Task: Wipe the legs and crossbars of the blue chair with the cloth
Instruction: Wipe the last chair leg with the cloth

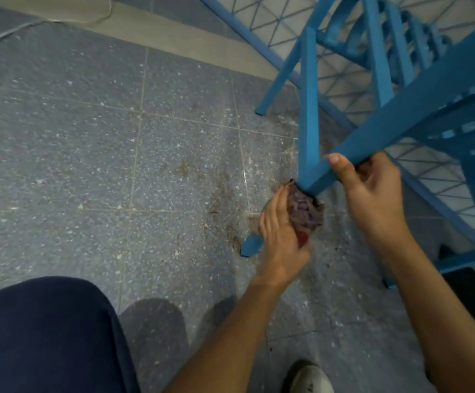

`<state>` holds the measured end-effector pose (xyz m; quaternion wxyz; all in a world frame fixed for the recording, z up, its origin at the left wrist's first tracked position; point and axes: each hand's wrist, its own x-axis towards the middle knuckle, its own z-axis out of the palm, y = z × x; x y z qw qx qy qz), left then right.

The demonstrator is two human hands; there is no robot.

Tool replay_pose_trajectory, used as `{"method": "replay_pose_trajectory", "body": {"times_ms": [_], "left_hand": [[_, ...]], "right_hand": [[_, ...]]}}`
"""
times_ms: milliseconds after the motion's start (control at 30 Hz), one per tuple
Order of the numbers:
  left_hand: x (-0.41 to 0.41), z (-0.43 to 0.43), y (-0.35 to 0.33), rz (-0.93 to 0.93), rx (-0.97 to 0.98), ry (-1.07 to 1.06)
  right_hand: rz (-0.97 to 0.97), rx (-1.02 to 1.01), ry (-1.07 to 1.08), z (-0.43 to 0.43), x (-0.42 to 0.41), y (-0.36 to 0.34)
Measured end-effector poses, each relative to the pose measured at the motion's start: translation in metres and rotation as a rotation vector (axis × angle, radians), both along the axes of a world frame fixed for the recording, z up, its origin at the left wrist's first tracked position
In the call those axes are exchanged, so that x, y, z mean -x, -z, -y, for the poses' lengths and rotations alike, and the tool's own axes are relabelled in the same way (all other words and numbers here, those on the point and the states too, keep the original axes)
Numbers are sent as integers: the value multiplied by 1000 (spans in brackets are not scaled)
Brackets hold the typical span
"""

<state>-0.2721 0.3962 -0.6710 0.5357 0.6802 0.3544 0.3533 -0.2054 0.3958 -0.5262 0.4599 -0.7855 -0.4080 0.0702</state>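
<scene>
The blue chair (400,109) fills the upper right of the head view, tilted toward me. My right hand (372,194) grips the lower end of its slanted seat rail (386,131), thumb on top. My left hand (281,236) holds a crumpled purple-grey cloth (305,207) wrapped around the near front leg, just under the corner joint. Only the foot of that leg (250,246) pokes out below my hand. A vertical blue bar (308,109) rises from the same corner. Another leg (276,86) touches the floor further back.
The floor is speckled grey-blue tile (117,137) with brown dirt stains (219,194) beside the chair leg. A blue lattice fence (259,43) runs behind the chair. My dark blue trouser knee (46,336) and a shoe (310,378) sit at the bottom. A thin cord (32,24) lies top left.
</scene>
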Motion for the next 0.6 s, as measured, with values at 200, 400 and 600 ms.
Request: {"method": "replay_pose_trajectory", "body": {"times_ms": [200,400,600], "left_hand": [[16,-2,92,-281,525,94],[0,-17,69,-299,691,158],[-12,-18,-16,-149,512,32]], "right_hand": [[33,74,-26,1,-3,1],[11,98,-19,-1,-3,-3],[20,96,0,-1,2,-5]]}}
